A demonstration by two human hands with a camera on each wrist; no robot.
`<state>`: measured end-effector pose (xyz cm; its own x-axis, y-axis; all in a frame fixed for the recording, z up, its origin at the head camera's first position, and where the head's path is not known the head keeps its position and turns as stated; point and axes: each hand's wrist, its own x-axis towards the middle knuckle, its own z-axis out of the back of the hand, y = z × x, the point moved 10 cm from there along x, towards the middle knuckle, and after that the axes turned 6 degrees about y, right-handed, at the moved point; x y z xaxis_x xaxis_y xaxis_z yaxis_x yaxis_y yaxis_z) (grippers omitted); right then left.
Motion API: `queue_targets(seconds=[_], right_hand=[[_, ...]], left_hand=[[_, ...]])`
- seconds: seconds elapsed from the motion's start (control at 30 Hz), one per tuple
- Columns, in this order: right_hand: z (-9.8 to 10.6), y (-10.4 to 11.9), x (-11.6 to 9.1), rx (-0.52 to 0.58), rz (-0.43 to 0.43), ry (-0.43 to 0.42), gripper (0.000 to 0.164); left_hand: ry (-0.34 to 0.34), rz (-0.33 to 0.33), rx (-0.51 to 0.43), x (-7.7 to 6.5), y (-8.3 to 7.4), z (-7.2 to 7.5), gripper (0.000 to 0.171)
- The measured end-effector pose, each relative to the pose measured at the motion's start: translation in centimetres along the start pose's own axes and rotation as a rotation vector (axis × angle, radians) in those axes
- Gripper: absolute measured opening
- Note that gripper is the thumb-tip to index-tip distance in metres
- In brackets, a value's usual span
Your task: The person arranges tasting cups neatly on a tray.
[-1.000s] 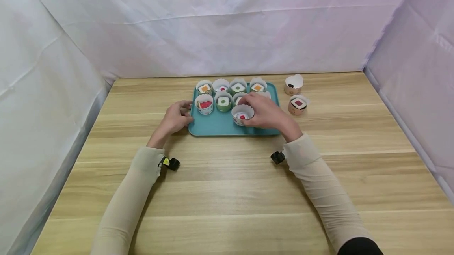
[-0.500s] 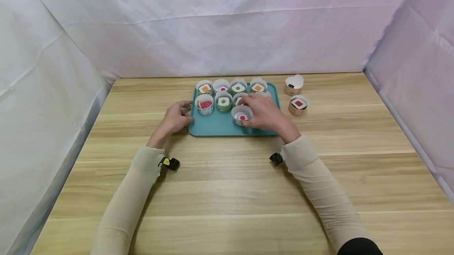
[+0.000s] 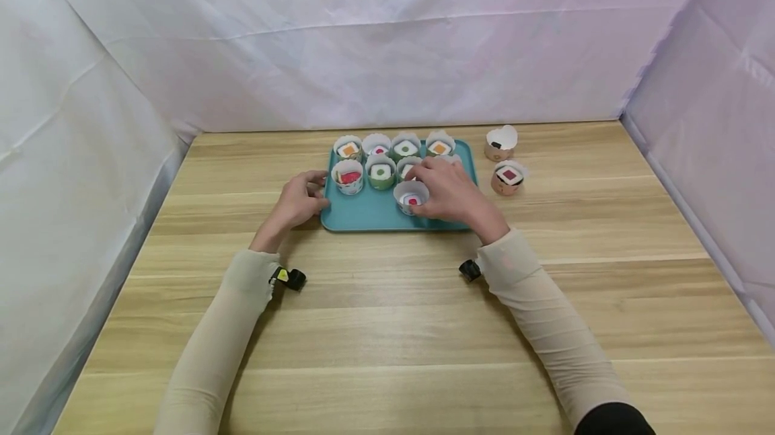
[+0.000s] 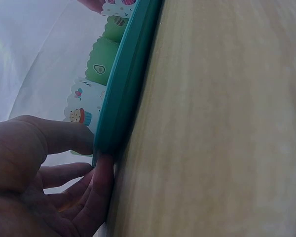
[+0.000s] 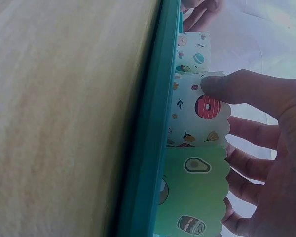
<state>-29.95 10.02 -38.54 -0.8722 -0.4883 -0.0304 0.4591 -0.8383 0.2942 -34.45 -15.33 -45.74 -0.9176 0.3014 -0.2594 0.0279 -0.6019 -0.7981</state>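
My right hand holds a white paper cupcake cup near the front of a teal tray. In the right wrist view, its thumb presses on that cup's donut-printed wall, and the other fingers lie behind the scalloped rim. Beside it stands a green avocado-print cup, mostly covered by the hand in the head view. At the tray's left edge, my left hand grips the rim. The left wrist view has its thumb at the rim's top and fingers against the outside.
Several cups with square inserts fill two rows at the tray's back, including a white one with red inside and a green one. Right of the tray, two brown cups stand on the wooden table. White cloth walls surround it.
My right hand and the white cup have shifted slightly left along the tray. The left hand stays at the tray's edge.
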Motion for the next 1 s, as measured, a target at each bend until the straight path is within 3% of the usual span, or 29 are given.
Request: queue_targets(seconds=[1.0], right_hand=[[0.18,0.05,-0.29,-0.004,-0.018,0.001,0.053]], left_hand=[[0.0,-0.001,0.011,0.24,0.14,-0.11,0.067]])
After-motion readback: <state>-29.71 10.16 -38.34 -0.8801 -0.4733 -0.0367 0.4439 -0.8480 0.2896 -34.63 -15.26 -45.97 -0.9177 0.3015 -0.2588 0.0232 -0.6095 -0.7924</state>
